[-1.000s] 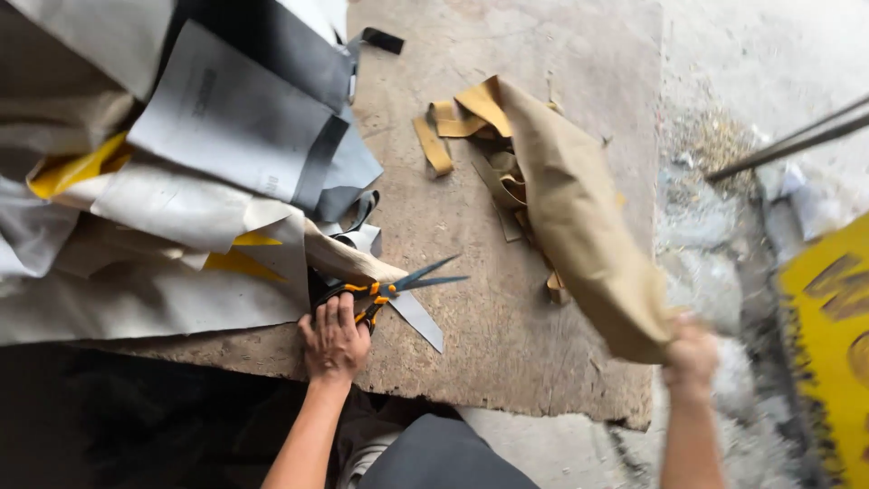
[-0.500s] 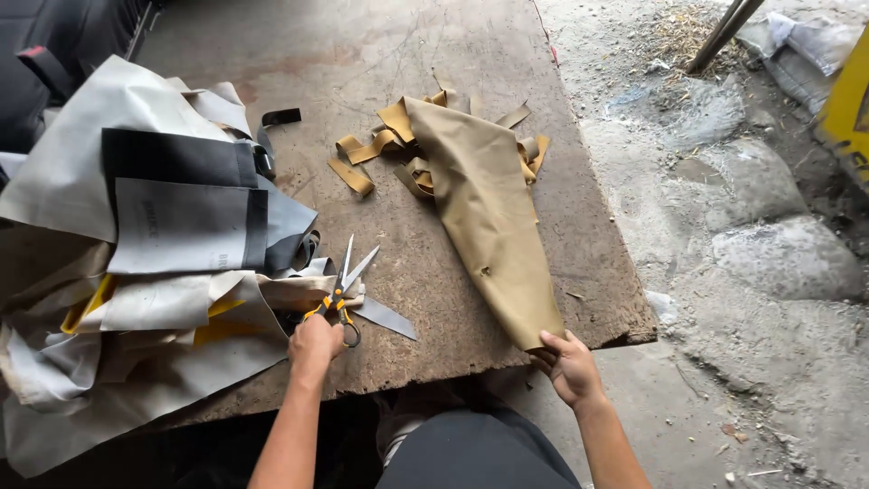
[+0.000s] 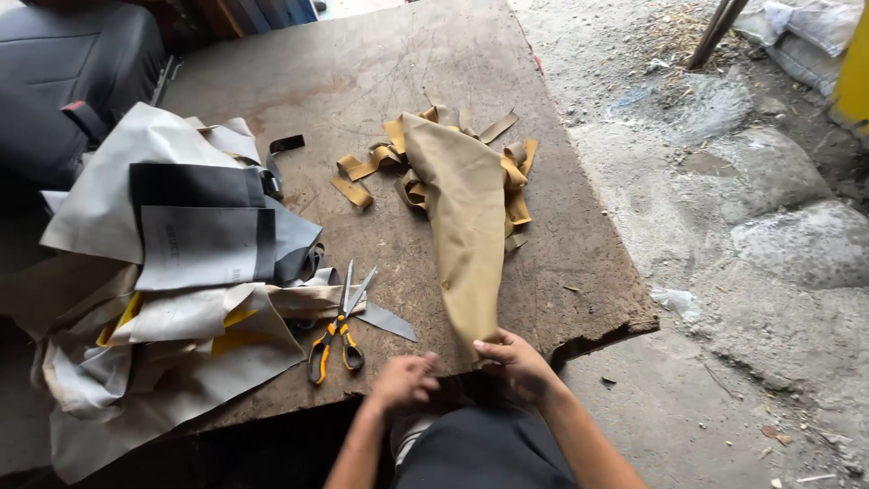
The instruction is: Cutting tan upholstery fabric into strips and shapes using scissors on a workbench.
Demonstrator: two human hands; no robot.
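Note:
A long piece of tan fabric (image 3: 466, 226) lies across the wooden board (image 3: 362, 81), over several tan strips (image 3: 362, 177). My right hand (image 3: 513, 358) pinches the fabric's near end at the board's front edge. Beside it, my left hand (image 3: 403, 380) hovers with curled fingers, holding nothing, close to that same end of the fabric. Orange-and-black scissors (image 3: 337, 330) lie open on the board to the left of my left hand, released, next to a grey offcut (image 3: 387, 321).
A pile of grey, white and yellow material (image 3: 172, 299) covers the board's left side. A dark seat (image 3: 63, 81) stands at the back left. Rough concrete ground with rubble (image 3: 769, 235) lies to the right. The board's front right corner is chipped.
My left hand has let go of the scissors and moved right towards the fabric. My right hand has drawn the fabric's end closer to me, and the view has shifted.

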